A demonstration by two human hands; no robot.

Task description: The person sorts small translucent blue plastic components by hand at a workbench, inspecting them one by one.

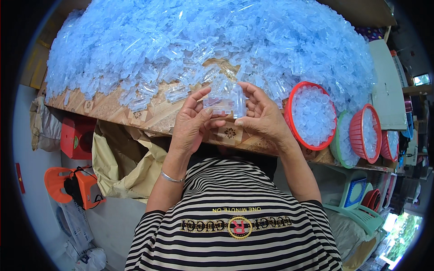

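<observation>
Just above the table's front edge, both my hands hold clear plastic pieces (219, 103) between them. My left hand (192, 122) pinches their left end with its thumb and fingers. On the other side, my right hand (266, 115) grips the right end, where an upright tube-like piece (238, 101) shows. Whether these pieces are joined or merely held together I cannot tell. Behind my hands rises a wide heap of clear plastic pieces (203, 40), tinted blue by the light. A red basket (288, 118) of round translucent caps (312, 115) stands beside my right hand.
The patterned wooden table (156, 115) stretches across in front of me. Farther right are a green basket (335, 149) and another red basket (356, 133) with translucent parts. Below the table on the left are a tan sack (122, 162) and an orange stool (86, 187). A pale green chair (357, 212) stands lower right.
</observation>
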